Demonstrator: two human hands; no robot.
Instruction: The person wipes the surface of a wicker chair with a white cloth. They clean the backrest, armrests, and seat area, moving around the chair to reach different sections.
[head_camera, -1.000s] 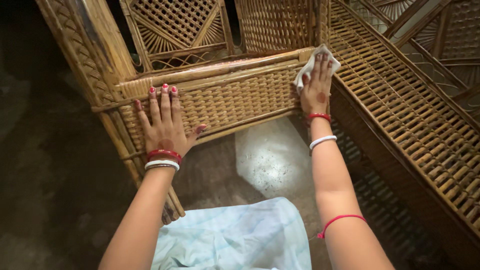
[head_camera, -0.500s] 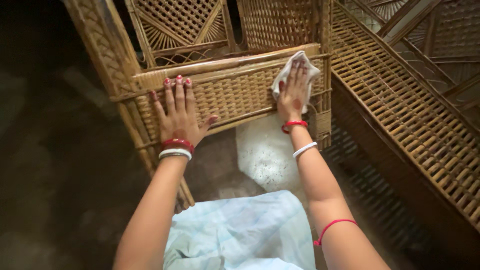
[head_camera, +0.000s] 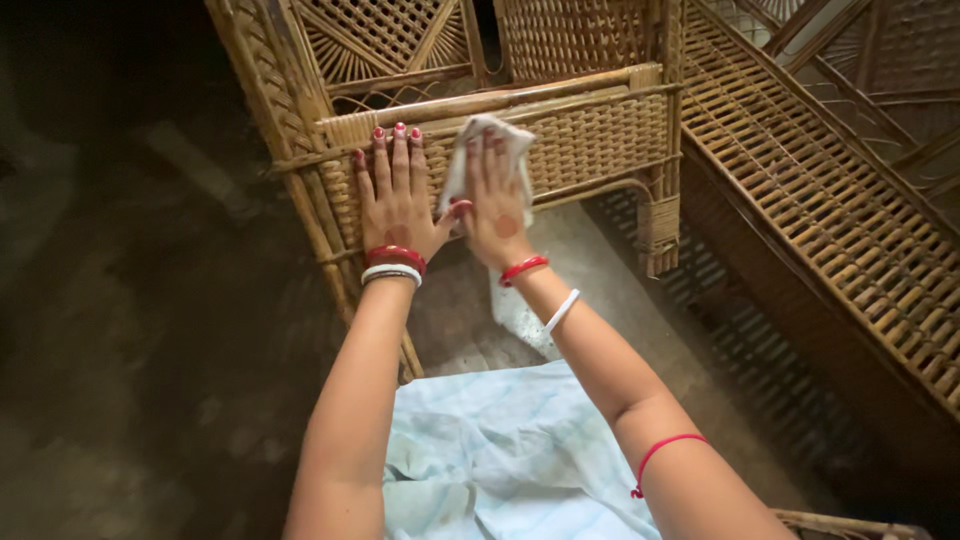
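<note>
My left hand (head_camera: 397, 195) lies flat, fingers spread, on the woven front panel of a cane chair (head_camera: 600, 140) that is tipped on its side. My right hand (head_camera: 495, 195) presses a white cloth (head_camera: 485, 135) against the same panel, right beside the left hand, thumbs nearly touching. The cloth shows above and left of my fingers. Both wrists wear red and white bangles, and a red thread circles my right forearm.
A second cane piece with a slatted surface (head_camera: 830, 200) stands at the right. The dark stone floor (head_camera: 130, 330) spreads to the left. A pale blue garment (head_camera: 480, 460) covers my lap at the bottom. A cane rim (head_camera: 850, 525) shows at the bottom right.
My right hand has slid the cloth leftward along the woven panel, from its right end to beside my left hand. The left hand has stayed flat on the panel.
</note>
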